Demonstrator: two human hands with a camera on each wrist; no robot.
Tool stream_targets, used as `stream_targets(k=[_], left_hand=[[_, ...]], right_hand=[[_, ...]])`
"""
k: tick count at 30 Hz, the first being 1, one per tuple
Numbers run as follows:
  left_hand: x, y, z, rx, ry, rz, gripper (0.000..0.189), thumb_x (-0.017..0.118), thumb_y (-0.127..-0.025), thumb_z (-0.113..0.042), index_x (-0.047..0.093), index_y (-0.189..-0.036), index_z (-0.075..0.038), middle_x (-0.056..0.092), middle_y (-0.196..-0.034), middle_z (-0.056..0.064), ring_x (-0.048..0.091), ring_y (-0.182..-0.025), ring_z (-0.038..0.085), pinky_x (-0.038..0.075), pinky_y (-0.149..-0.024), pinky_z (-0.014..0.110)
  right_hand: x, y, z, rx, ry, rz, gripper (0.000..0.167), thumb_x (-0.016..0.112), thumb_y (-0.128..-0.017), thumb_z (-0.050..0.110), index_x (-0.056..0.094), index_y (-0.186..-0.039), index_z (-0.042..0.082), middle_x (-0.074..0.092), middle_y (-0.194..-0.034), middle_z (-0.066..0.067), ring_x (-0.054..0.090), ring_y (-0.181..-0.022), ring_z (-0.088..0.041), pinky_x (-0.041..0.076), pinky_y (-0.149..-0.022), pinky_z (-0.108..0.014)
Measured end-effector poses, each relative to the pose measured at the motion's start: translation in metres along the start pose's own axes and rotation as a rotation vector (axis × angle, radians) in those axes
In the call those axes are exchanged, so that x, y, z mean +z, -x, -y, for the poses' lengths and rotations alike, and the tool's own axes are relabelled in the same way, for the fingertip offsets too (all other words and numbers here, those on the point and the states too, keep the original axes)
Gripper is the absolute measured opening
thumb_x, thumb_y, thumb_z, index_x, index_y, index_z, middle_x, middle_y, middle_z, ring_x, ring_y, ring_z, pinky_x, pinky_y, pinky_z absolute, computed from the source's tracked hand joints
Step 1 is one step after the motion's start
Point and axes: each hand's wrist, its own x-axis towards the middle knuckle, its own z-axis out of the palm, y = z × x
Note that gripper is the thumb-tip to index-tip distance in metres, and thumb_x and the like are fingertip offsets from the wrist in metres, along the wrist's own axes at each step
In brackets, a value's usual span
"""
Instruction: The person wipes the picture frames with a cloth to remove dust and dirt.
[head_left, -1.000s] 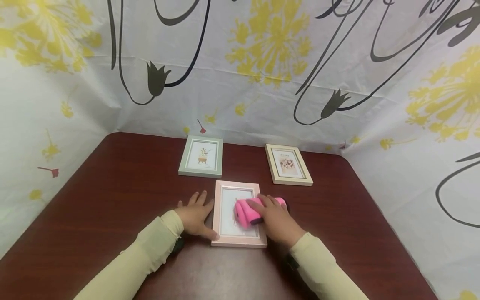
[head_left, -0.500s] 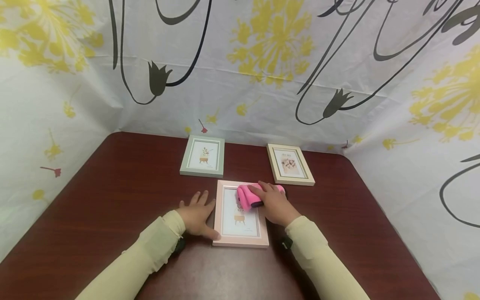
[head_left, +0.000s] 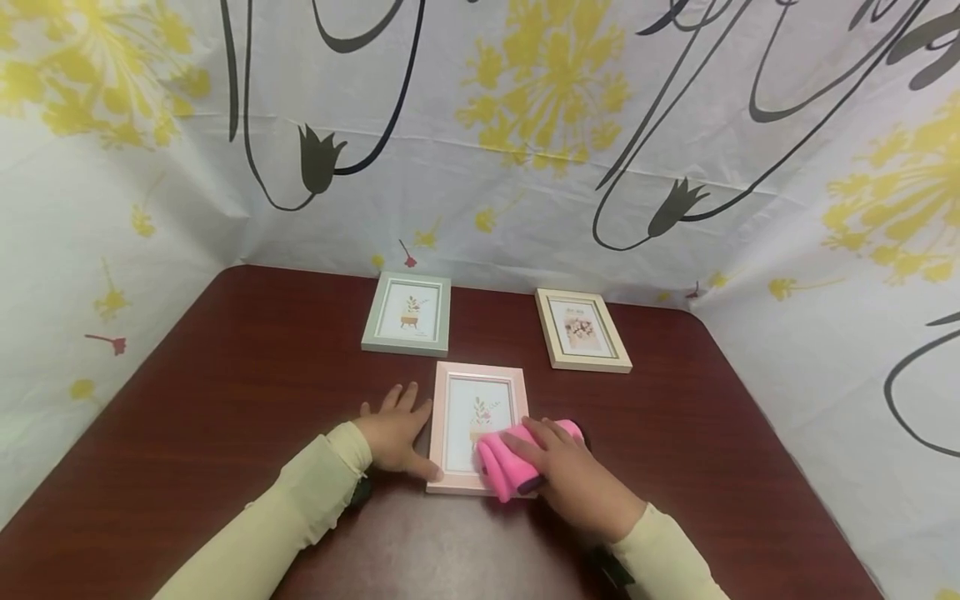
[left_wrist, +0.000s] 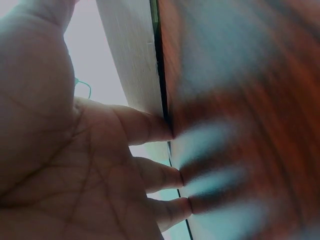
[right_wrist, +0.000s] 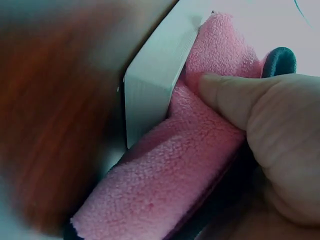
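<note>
A pink picture frame [head_left: 442,417] lies flat on the dark red-brown table, showing a potted-plant print under its pane. My left hand [head_left: 392,433] has its fingers spread on the table along the frame's left side, with the thumb on the lower left corner. A folded pink cloth [head_left: 506,467] with dark edging is gripped in my right hand [head_left: 577,479], over the frame's lower right corner. In the right wrist view the fluffy cloth [right_wrist: 170,165] drapes past the frame's corner [right_wrist: 150,95], and my thumb [right_wrist: 225,95] presses on it. The frame's lower right corner is hidden in the head view.
Behind the pink frame lie a green picture frame [head_left: 407,313] to the left and a cream picture frame [head_left: 583,331] to the right. A white curtain [head_left: 420,108] with yellow and grey flower prints surrounds the table's [head_left: 262,350] back and sides.
My right hand has carried the cloth across the frame, first up to its upper right, then down to the lower right corner. My left hand has stayed in place.
</note>
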Motion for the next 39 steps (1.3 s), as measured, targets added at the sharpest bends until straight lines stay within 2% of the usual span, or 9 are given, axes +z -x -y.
stream_targets(k=[3,7,11,18,23,31,35,39], left_hand=[[0.0,0.001,0.001,-0.002,0.006,0.0,0.112,0.081,-0.07,-0.06,0.034,-0.153,-0.002,0.015,-0.16,0.029,0.01,-0.147,0.047,0.014,-0.103,0.078],[0.0,0.0,0.001,0.003,0.008,0.0,0.112,0.08,-0.07,-0.06,0.034,-0.154,-0.002,0.015,-0.16,0.028,0.011,-0.147,0.047,0.014,-0.103,0.078],[0.0,-0.001,0.0,0.008,0.009,0.005,0.112,0.08,-0.07,-0.061,0.034,-0.153,-0.002,0.015,-0.16,0.028,0.011,-0.146,0.048,0.015,-0.103,0.078],[0.0,-0.002,-0.001,0.006,0.005,0.008,0.112,0.081,-0.07,-0.061,0.034,-0.154,-0.003,0.016,-0.16,0.028,0.011,-0.146,0.048,0.016,-0.103,0.078],[0.001,-0.003,-0.003,-0.007,0.012,0.011,0.112,0.081,-0.07,-0.062,0.035,-0.154,-0.004,0.016,-0.161,0.026,0.01,-0.147,0.047,0.015,-0.103,0.077],[0.001,-0.003,-0.003,-0.011,0.017,0.004,0.112,0.081,-0.07,-0.061,0.035,-0.154,-0.004,0.016,-0.16,0.027,0.01,-0.147,0.046,0.013,-0.104,0.077],[0.001,-0.001,-0.002,-0.004,0.02,0.003,0.112,0.081,-0.07,-0.06,0.034,-0.154,-0.003,0.016,-0.16,0.028,0.01,-0.147,0.047,0.014,-0.103,0.078],[0.0,0.0,-0.001,-0.003,0.019,-0.004,0.111,0.082,-0.07,-0.059,0.035,-0.153,-0.002,0.016,-0.16,0.028,0.01,-0.146,0.047,0.014,-0.103,0.078]], right_hand=[[0.0,0.003,0.004,0.004,0.005,-0.006,0.066,0.065,-0.081,-0.005,0.056,-0.143,0.017,0.05,-0.141,-0.023,0.046,-0.128,-0.052,0.042,-0.101,-0.058],[0.001,-0.004,0.0,0.016,0.01,-0.015,0.067,0.067,-0.08,-0.006,0.057,-0.142,0.017,0.05,-0.14,-0.023,0.045,-0.128,-0.052,0.042,-0.1,-0.06],[0.002,-0.022,-0.01,0.066,0.019,0.005,0.069,0.066,-0.08,-0.007,0.056,-0.143,0.018,0.049,-0.141,-0.025,0.043,-0.13,-0.052,0.04,-0.101,-0.062],[0.002,-0.067,-0.028,0.236,0.03,0.065,0.066,0.067,-0.089,0.001,0.05,-0.148,0.024,0.041,-0.15,-0.022,0.036,-0.136,-0.049,0.03,-0.105,-0.067],[0.001,-0.082,-0.038,0.279,0.023,0.088,0.068,0.069,-0.089,0.004,0.047,-0.15,0.024,0.039,-0.152,-0.021,0.034,-0.138,-0.049,0.028,-0.107,-0.066],[-0.001,-0.074,-0.039,0.23,-0.034,0.127,0.07,0.068,-0.088,0.003,0.046,-0.15,0.025,0.036,-0.154,-0.02,0.032,-0.139,-0.048,0.034,-0.107,-0.06],[-0.001,-0.058,-0.03,0.171,-0.047,0.144,0.069,0.065,-0.087,-0.001,0.049,-0.149,0.025,0.039,-0.153,-0.02,0.034,-0.139,-0.046,0.036,-0.107,-0.058],[-0.001,-0.038,-0.019,0.075,-0.045,0.102,0.066,0.06,-0.084,-0.007,0.054,-0.144,0.019,0.046,-0.146,-0.022,0.04,-0.134,-0.047,0.038,-0.104,-0.058]])
